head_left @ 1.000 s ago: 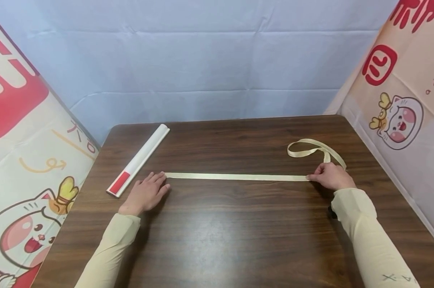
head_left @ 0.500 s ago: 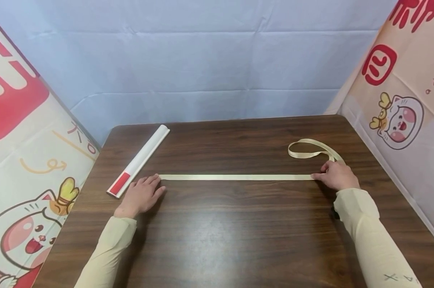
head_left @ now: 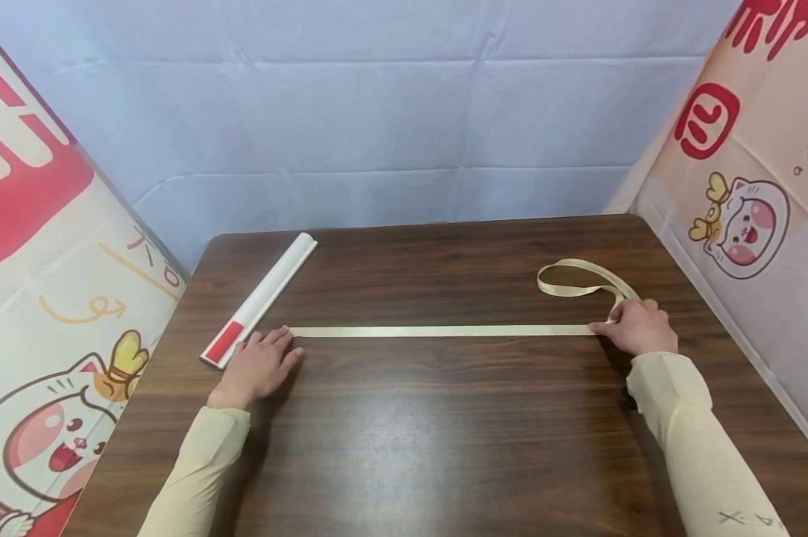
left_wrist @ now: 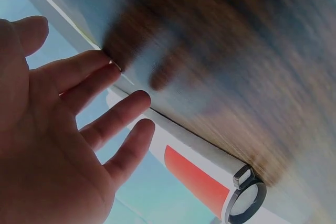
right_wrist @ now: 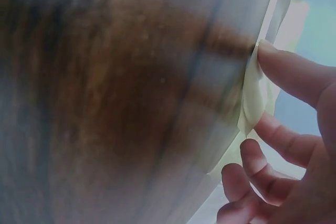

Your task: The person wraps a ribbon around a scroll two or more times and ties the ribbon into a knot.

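A long cream ribbon [head_left: 437, 331] is stretched straight across the dark wooden table, its loose remainder looped at the far right. At its left end my left hand [head_left: 255, 369] touches it with straight fingertips, the fingers spread apart. My right hand [head_left: 635, 328] pinches the ribbon near the loop. The right wrist view shows the thumb against the ribbon [right_wrist: 255, 95] and the index finger behind it, with the other fingers bent. Close to my left fingers lies a white tube [head_left: 270, 283] with a red patch; its dark-rimmed end shows in the left wrist view.
The brown table [head_left: 404, 432] has its back edge near a pale blue cloth wall [head_left: 377, 119]. Printed panels with cartoon cats stand along the left [head_left: 48, 418] and right [head_left: 746, 224] sides.
My left hand has slid left and my right hand right, so the straight stretch of ribbon between them is longer. The white tube has stayed put.
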The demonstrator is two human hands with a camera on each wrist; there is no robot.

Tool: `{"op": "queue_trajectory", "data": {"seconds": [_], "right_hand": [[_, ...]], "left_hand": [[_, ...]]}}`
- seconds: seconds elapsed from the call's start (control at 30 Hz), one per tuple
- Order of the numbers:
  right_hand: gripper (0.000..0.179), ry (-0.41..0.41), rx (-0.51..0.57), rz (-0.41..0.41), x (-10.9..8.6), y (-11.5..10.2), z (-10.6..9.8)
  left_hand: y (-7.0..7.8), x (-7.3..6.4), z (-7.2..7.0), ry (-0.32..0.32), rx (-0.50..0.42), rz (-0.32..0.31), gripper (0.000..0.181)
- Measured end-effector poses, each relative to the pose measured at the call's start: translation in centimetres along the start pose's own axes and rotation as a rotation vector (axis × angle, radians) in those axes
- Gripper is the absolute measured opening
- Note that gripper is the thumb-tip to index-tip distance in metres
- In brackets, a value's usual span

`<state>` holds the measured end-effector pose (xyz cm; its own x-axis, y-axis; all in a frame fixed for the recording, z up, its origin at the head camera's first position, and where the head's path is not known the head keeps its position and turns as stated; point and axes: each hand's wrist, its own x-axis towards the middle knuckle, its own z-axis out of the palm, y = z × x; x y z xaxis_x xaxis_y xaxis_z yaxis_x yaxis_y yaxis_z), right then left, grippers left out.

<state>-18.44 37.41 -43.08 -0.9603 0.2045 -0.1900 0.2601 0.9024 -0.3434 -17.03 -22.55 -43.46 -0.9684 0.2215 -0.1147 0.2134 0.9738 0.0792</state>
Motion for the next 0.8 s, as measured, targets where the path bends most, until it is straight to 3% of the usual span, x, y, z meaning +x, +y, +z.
{"op": "queue_trajectory", "data": {"seconds": [0.33,0.8], "right_hand": [[0.052,0.017,-0.004,0.036,-0.2,0.9,-0.1],[0.049,0.054,-0.004,0.082,-0.2,0.6,0.1]], "left_hand": [[-0.4,-0.6,-0.5,0.015,-0.001,-0.009,0.056],[-1.1,-0.8,-0.4,-0.014,-0.016,-0.039,0.058]]}}
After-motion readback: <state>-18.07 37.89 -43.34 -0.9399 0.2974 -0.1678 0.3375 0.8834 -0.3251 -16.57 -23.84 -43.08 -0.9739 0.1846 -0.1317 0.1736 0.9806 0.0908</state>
